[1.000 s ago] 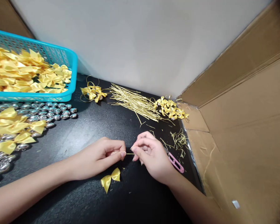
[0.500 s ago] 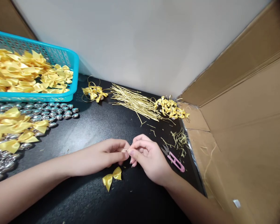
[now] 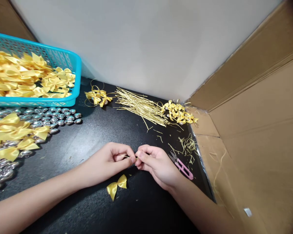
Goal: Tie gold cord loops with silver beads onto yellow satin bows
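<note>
Over the black table, my left hand (image 3: pixel 116 161) pinches a thin gold cord (image 3: pixel 124 156) between thumb and forefinger. My right hand (image 3: pixel 155 164) meets it fingertip to fingertip and pinches the same cord, with only a short bit showing between them. The rest of the cord is hidden by my fingers. Just below my left hand lies a single yellow ribbon bow (image 3: pixel 117 186), touched by neither hand. Pink-handled thread snips (image 3: pixel 183 168) rest on the table to the right of my right hand.
A turquoise basket (image 3: pixel 77 76) of yellow bows stands at the back left. Before it lie silver beads (image 3: pixel 61 122) with several bows on top. Gold cord lengths (image 3: pixel 141 105), finished bow clusters (image 3: pixel 179 112) and cord scraps (image 3: pixel 188 145) lie along the back and right. Cardboard (image 3: pixel 256 123) borders the right.
My fingertips have shifted slightly, and my right hand's fingers have curled in closer around the cord. A thin stretch of cord now shows along my left fingers. The loose bow stays put.
</note>
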### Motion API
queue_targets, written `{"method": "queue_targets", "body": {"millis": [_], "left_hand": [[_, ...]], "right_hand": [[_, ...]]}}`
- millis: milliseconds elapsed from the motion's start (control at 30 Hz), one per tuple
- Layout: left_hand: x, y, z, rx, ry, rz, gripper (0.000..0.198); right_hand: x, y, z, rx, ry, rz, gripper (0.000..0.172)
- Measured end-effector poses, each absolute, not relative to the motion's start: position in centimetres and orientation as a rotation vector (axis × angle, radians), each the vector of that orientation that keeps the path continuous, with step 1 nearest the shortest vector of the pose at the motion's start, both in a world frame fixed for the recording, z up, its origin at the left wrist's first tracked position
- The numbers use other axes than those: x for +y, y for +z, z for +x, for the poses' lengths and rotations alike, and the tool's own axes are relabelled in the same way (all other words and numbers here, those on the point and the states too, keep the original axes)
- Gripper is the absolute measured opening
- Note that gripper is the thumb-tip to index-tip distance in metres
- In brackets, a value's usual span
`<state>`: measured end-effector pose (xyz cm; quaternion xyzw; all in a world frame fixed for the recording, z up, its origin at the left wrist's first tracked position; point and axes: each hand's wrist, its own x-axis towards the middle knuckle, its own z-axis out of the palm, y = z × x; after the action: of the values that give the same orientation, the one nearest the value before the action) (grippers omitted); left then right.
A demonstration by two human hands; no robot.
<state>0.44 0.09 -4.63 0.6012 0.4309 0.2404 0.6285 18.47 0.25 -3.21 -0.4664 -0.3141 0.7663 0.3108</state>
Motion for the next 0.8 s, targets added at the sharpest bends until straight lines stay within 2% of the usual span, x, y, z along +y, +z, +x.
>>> {"method": "queue_targets", "body": {"millis": [133, 333, 467, 667, 800], "left_hand": [[-0.15, -4.91, 0.25, 1.059, 0.587, 1.418, 0.03], [-0.4, -4.42, 0.6, 1.173, 0.631, 1.449, 0.032], [-0.28, -4.42, 0.77, 1.188, 0.641, 1.468, 0.031], [-0.37, -4.59, 0.55, 1.163, 0.64, 1.594, 0.03], [-0.64, -4.65, 0.6, 1.198, 0.643, 1.762, 0.029]], "right_hand": [[0.08, -3.05, 18.33, -0.907, 1.886, -1.231, 0.038], [-0.45, -2.61, 18.2, -1.171, 1.625, -1.226, 0.02], [-0.42, -2.51, 18.27, -1.191, 1.599, -1.249, 0.02], [-0.29, -2.62, 18.46, -1.044, 1.806, -1.327, 0.024], [-0.48, -2.82, 18.3, -1.069, 1.74, -1.368, 0.023]]}}
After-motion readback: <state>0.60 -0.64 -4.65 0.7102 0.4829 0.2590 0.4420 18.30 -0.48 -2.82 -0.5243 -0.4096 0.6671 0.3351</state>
